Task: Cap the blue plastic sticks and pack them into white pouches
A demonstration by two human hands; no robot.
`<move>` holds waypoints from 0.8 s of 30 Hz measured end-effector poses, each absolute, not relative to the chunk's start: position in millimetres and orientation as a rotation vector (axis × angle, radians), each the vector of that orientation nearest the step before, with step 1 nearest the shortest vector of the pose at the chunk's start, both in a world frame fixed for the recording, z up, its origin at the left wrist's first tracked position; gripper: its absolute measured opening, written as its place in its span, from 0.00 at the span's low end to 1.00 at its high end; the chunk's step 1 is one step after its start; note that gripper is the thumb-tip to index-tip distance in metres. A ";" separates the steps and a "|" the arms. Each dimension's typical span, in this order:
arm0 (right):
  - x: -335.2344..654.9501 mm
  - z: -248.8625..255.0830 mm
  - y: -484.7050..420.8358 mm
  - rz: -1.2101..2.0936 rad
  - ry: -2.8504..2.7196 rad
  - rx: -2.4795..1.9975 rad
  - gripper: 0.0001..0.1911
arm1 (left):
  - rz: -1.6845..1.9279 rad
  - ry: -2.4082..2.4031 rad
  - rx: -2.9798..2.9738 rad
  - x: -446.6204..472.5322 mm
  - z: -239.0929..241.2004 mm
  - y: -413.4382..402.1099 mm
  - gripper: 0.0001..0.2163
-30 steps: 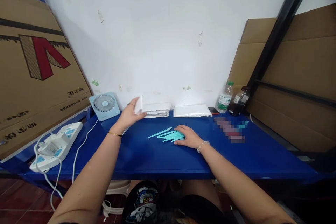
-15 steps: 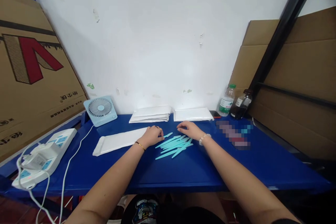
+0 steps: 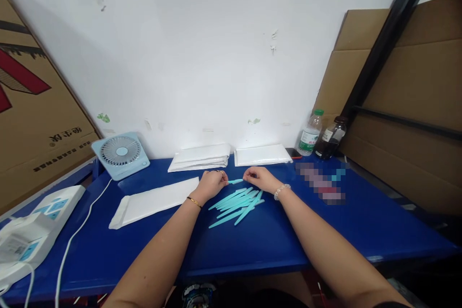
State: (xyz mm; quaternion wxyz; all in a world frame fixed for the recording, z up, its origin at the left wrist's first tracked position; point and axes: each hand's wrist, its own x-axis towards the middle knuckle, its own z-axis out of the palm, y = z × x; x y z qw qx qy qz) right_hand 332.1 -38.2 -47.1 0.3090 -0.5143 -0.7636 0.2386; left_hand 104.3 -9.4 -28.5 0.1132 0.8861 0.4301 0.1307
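Observation:
A slim turquoise stick, looking like an eyebrow razor (image 3: 236, 181), spans the gap between my two hands above the pile. My left hand (image 3: 212, 184) is closed, pinching its left end. At its right end, my right hand (image 3: 260, 179) has thumb and fingers pinched together; the fingertips partly hide that end. Just below my hands, several similar turquoise razors (image 3: 236, 206) lie in a loose, overlapping heap on the blue table (image 3: 249, 245). Left of my left hand lies a long white padded pouch (image 3: 155, 202), its right end close to my hand.
Folded white pouches (image 3: 199, 158) and another white stack (image 3: 263, 155) lie against the wall. A blue fan (image 3: 121, 150) and a power strip (image 3: 46, 231) with cables stand left. On the right are a phone (image 3: 293, 153), a clear bottle (image 3: 311, 134), a dark bottle (image 3: 329, 139) and a blurred patch.
My left hand has lifted one razor off the heap's upper edge, and my right fingers have closed at its other end. The view has shifted slightly right.

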 end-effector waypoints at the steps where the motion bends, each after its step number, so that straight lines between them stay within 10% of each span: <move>1: 329.5 -46.9 -38.8 0.632 -2.029 -1.339 0.13 | 0.399 1.236 2.590 104.1 -28.5 -9.4 0.05; 24: 314.6 -38.0 -51.5 0.435 -2.369 -1.385 0.05 | 0.326 1.075 2.544 104.6 -31.5 -26.0 0.06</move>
